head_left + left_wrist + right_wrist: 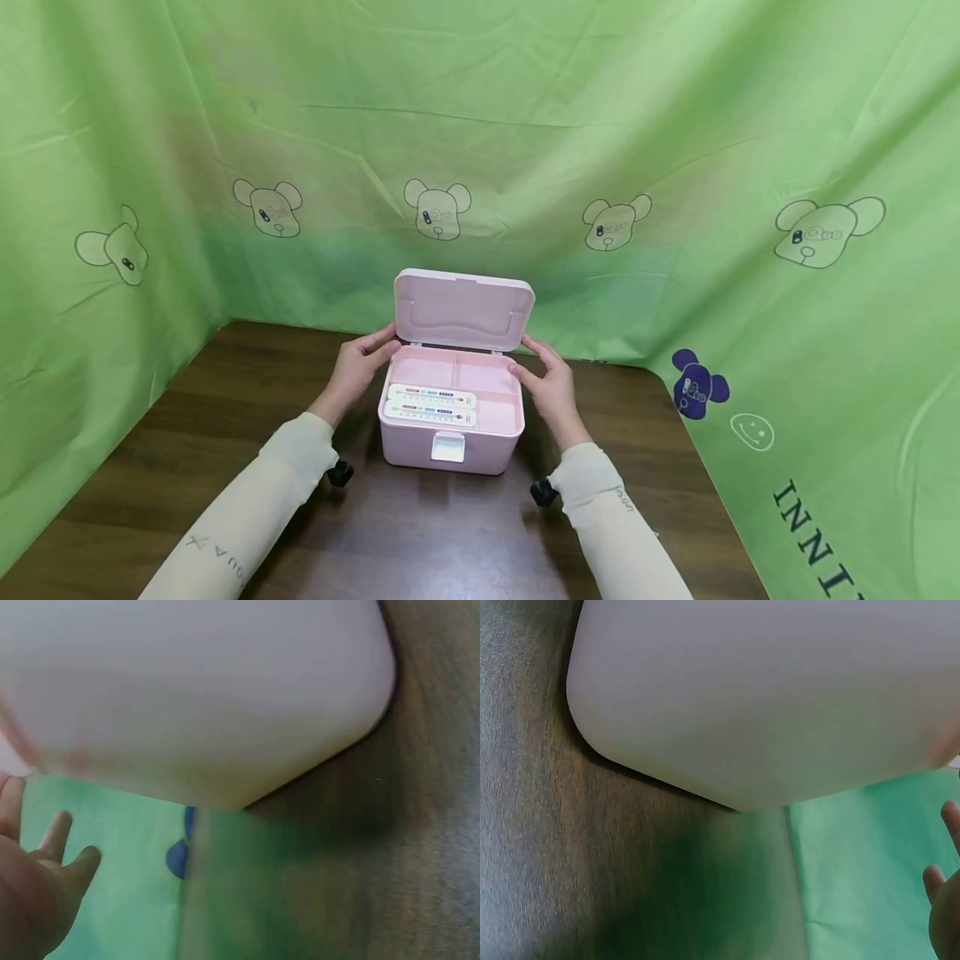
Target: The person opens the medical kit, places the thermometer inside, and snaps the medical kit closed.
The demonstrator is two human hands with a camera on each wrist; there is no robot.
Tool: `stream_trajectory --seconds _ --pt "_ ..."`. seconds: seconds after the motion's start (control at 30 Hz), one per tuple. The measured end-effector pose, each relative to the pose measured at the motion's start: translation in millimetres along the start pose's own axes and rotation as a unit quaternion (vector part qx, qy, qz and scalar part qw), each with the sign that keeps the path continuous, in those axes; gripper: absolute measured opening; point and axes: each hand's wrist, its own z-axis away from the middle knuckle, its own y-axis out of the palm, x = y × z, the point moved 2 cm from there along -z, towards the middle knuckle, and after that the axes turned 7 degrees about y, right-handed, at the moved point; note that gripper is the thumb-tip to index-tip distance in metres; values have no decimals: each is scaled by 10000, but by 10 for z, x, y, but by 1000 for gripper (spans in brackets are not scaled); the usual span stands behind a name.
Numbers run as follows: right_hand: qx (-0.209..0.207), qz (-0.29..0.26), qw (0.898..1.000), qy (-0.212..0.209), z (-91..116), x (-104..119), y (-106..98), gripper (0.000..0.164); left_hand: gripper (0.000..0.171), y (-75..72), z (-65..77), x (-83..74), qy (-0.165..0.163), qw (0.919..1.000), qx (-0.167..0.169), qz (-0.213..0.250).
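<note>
A pink storage box (450, 447) stands on the table with its lid (461, 308) raised and tilted back. Inside is a pink tray (420, 369) split into compartments. Two white strips (431, 412) with coloured marks and a printed scale, like thermometers, lie in its front left part. My left hand (360, 367) is at the box's back left corner, thumb by the rim and fingers by the lid's lower edge. My right hand (551, 387) mirrors it at the back right corner. Both wrist views show the box's side wall (210, 697) and outstretched fingers.
The brown wooden table (442, 542) extends around the box. A green curtain (480, 100) printed with bear heads hangs behind and along both sides. Small black devices (340, 473) sit at the cuffs of the white sleeves.
</note>
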Motion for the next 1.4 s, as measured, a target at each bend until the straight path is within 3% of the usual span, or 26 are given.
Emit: stream_trajectory --seconds 0.17,0.43,0.6,0.8,0.97,1.17,1.4 --pt "85 53 9999 -25 38 -5 -49 53 54 -88 36 -67 39 9990 355 -279" --pt "814 560 9950 -139 100 287 -227 40 49 -189 87 -357 247 9879 1287 -832" --pt "1432 896 9856 -117 85 416 -318 60 62 -229 79 -466 154 9791 1692 -1116" --pt "2253 793 9711 34 90 514 -392 86 86 -265 92 -574 -33 9651 2042 -1638" --pt "2545 702 9639 348 144 571 -383 86 94 -260 88 -643 -171 9573 2252 -1805" --pt "2601 729 9607 638 191 649 -328 68 70 -253 99 -658 -298 9615 2249 -1549" --pt "2524 973 9576 987 221 771 -398 65 63 -240 162 -707 -369 9651 2254 -1281"
